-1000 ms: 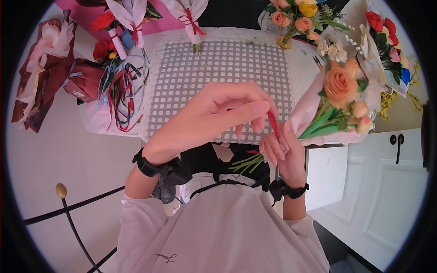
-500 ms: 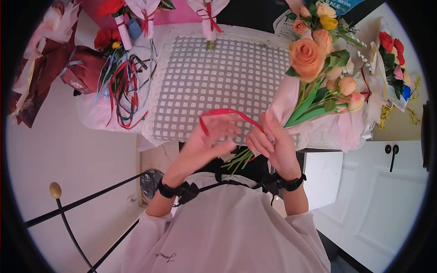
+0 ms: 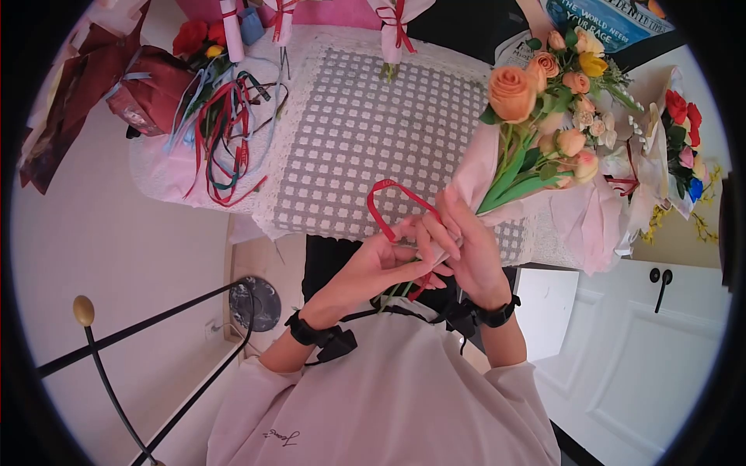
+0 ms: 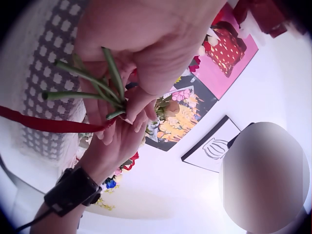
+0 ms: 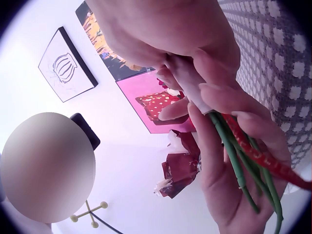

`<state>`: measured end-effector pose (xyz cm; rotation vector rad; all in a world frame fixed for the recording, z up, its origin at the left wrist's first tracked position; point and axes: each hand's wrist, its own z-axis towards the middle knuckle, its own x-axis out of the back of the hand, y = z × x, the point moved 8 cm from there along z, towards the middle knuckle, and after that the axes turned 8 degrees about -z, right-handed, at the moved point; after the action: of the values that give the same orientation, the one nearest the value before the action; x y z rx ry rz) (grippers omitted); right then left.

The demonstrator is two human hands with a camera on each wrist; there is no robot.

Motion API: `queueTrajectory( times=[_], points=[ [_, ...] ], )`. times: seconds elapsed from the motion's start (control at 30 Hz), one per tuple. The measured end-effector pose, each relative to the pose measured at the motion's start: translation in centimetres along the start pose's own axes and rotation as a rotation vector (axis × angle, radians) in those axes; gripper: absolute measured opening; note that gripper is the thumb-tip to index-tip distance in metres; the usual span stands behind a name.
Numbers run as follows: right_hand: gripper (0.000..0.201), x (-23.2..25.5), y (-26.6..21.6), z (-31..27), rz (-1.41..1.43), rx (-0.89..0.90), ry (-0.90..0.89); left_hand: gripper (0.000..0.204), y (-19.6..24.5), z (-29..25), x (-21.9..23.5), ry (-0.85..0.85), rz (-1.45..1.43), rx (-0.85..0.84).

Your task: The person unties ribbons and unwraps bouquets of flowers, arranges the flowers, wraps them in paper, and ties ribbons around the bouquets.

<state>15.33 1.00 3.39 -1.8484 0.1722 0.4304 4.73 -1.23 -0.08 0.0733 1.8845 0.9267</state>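
Note:
A bouquet of peach roses and pale tulips [image 3: 513, 93] in pink wrapping paper [image 3: 474, 175] tilts up to the right in the head view. My right hand [image 3: 466, 248] grips its wrapped handle [image 5: 187, 80]. Just below, my left hand [image 3: 365, 276] has its fingers around the stem end, a red ribbon [image 3: 379, 206] running out from between them. The ribbon loops up over the right hand's fingers; its printed length [image 5: 265, 163] crosses the left hand in the right wrist view. Bare green stems [image 4: 83, 73] stick out past the hands.
A checked cloth [image 3: 373, 132] covers the table. Loose ribbons [image 3: 225, 147] and dark red wrapped bouquets [image 3: 148, 89] lie at the left. Small wrapped flowers [image 3: 392, 39] lie at the back. More peach roses [image 3: 579, 81] and a red-and-blue bouquet [image 3: 684, 140] stand at the right.
The left hand swung out left and down with the ribbon, then came back right to the stem end by the right hand. The right hand keeps its grip; the bouquet has shifted left.

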Motion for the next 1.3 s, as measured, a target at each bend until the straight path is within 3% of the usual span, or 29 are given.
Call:
queueTrajectory(
  times=[0.07, 0.17, 0.23, 0.37, 0.47, 0.53, 0.9, 1.1, 1.17, 1.3],
  points=[
    [0.064, 0.1, 0.8, -0.5, -0.006, -0.162, 0.13, 0.037, -0.2, -0.1, -0.1, 0.006, -0.062, 0.014],
    [0.069, 0.3, 1.7, -0.2, -0.066, -0.154, 0.066, 0.036, -0.7, -0.3, -0.4, -0.019, -0.113, 0.006],
    [0.07, -0.1, 1.6, -0.3, -0.11, -0.162, 0.051, 0.032, -0.3, -0.6, 0.3, 0.008, 0.091, -0.158],
    [0.069, 0.0, 3.0, -0.6, -0.152, -0.234, 0.017, 0.024, 0.2, -1.0, 1.6, -0.013, 0.373, -0.158],
    [0.063, -0.4, 3.3, -0.7, -0.078, -0.234, -0.004, 0.02, 0.8, -0.8, 1.1, -0.032, 0.282, -0.136],
    [0.059, -0.5, 3.3, -0.6, -0.082, -0.231, 0.03, 0.012, 1.3, -0.4, 0.3, 0.046, 0.151, -0.116],
    [0.047, 0.8, 3.7, -1.6, -0.068, -0.29, 0.111, 0.013, -0.2, 0.7, -0.4, 0.022, 0.056, -0.116],
    [0.047, 0.4, 3.4, -0.8, 0.009, -0.178, 0.082, 0.011, -1.2, 0.2, -0.2, 0.074, 0.02, -0.031],
    [0.045, 0.2, 3.8, -1.2, -0.015, -0.295, 0.003, 0.01, -1.8, 0.1, 0.2, 0.107, 0.052, 0.004],
    [0.041, 0.2, 3.7, -1.3, -0.043, -0.314, 0.053, 0.009, -2.7, -0.1, 0.1, 0.096, -0.044, -0.026]
  ],
)
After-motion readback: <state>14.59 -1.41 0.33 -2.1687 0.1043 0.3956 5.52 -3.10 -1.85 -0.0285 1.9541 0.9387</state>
